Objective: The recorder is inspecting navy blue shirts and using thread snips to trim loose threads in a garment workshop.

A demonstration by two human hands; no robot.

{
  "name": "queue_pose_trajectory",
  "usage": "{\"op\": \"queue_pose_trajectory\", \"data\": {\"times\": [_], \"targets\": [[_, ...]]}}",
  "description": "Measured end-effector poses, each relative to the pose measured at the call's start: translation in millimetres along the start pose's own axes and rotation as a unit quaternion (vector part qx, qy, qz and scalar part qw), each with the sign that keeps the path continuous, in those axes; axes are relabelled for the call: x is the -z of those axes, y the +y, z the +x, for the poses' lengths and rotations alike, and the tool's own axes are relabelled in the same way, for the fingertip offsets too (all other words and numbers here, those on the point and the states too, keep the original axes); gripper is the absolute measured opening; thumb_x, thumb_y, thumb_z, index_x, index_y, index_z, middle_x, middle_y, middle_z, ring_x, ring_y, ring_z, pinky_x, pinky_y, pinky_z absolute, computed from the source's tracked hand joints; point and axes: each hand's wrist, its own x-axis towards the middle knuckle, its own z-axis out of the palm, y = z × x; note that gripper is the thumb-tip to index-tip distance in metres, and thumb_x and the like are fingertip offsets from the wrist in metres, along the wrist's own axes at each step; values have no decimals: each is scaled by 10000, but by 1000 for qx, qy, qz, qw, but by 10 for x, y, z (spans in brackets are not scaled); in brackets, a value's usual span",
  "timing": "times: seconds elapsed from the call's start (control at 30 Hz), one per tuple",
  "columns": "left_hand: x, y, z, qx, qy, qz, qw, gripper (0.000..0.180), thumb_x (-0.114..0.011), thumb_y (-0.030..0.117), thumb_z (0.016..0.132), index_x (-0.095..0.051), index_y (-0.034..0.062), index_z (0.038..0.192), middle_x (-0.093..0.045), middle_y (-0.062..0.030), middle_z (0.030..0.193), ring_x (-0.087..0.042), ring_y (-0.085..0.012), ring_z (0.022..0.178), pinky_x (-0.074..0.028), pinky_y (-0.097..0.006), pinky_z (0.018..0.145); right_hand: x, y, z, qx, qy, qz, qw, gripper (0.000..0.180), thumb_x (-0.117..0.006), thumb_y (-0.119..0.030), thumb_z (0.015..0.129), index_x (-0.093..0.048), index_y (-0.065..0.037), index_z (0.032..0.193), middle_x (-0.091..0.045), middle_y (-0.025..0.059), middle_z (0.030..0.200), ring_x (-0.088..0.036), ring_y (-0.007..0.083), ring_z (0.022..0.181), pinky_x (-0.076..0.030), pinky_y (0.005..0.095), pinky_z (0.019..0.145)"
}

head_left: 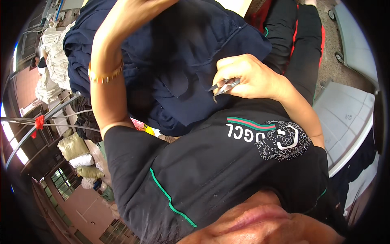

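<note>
A heap of navy blue cloth (162, 97) lies in front of me, spread over my lap, with seams and a rounded flap-like piece showing. My right hand (248, 77) is closed around small metal thread snips (227, 86), whose dark tips point left just above the cloth. A short strand-like bit hangs beside the tips. My left arm, with a gold bracelet (106, 75) on it, reaches up across the cloth's left side. Of my left hand (138, 14) only the near part shows. Its fingers are cut off by the top edge, so what they touch is hidden.
Grey wheeled bins (353, 44) stand on the right, with a pale box-like container (345, 118) nearer me. At left, a metal rail with a red tie (38, 123) runs past white cloth piles (57, 61) and stuffed sacks (75, 147). Another person appears far left.
</note>
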Motion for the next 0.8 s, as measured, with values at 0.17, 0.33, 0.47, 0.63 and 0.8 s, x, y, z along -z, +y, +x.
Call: {"op": "queue_pose_trajectory", "data": {"times": [0.17,0.33,0.47,0.63,0.8], "targets": [[-235,-639,973,-262,-176,431,845,411,-513,297,1052,-695,-49,924,-718,-204,856,-698,-288,806,-544,-371,720,-177,19,-21,38,16,7,999,168,-692,0,736,-726,-13,900,-626,59,753,-619,201,645,-463,328,573],[-389,-964,1249,-213,-404,360,813,383,-502,296,1004,-712,-12,1092,-698,-233,1143,-667,-315,1076,-485,-414,955,-224,-22,-78,14,36,-30,999,158,-708,-10,746,-724,-9,903,-622,59,752,-614,197,645,-462,329,577],[-327,-633,1014,-60,-371,205,904,455,-541,338,1007,-682,-49,1199,-683,-219,1251,-632,-301,1169,-463,-384,1020,-215,12,-114,24,44,-51,997,162,-716,-1,743,-722,-1,906,-625,65,757,-619,187,664,-465,325,588],[-266,-737,606,-48,-248,62,966,233,-685,152,940,-704,-29,1085,-708,-31,999,-630,-104,979,-491,-253,901,152,-129,-106,0,102,-18,995,161,-802,-183,871,-748,-32,890,-718,41,821,-685,103,816,-545,272,756],[-302,-837,518,-56,-199,-62,976,275,-695,167,937,-718,-28,1129,-721,-28,1036,-639,-95,993,-484,-222,959,579,287,126,-130,357,-41,924,390,-708,-281,953,-700,-1,1225,-679,-14,831,-471,10,553,-389,184,528]]}}
